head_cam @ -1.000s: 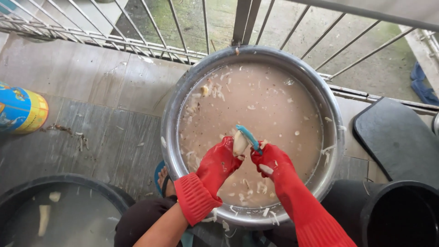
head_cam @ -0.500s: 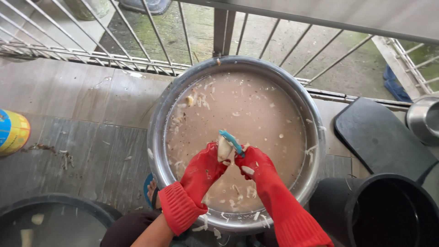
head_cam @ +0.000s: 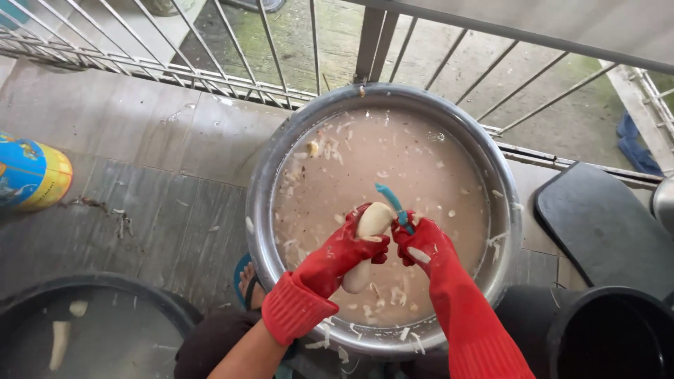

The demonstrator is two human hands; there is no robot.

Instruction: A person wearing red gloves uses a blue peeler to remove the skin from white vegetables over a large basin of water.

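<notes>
A tiled floor (head_cam: 140, 182) carries everything here, grey and damp, edged at the top by a metal railing (head_cam: 232, 77). The largest thing on it is a wide metal basin (head_cam: 261, 210), set against the railing side of the floor and filled with cloudy pinkish water in which pale peelings (head_cam: 330, 140) float. At the floor's lower left corner sits a dark tub (head_cam: 161, 302) holding water and a few pale peeled pieces (head_cam: 60, 344). At the lower right corner stands a black bucket (head_cam: 604, 330), and just behind it lies a flat black lid (head_cam: 604, 231). A yellow and blue container (head_cam: 31, 175) lies on its side at the left edge.

Over the near half of the basin, both hands wear red rubber gloves. The left hand (head_cam: 344, 256) is clenched around a pale peeled root (head_cam: 366, 245), held tilted just above the water. The right hand (head_cam: 421, 245) grips a teal-handled peeler (head_cam: 393, 203), whose blade end meets the upper end of the root. A bare foot in a blue sandal (head_cam: 246, 281) shows just beside the basin's near left rim.
</notes>
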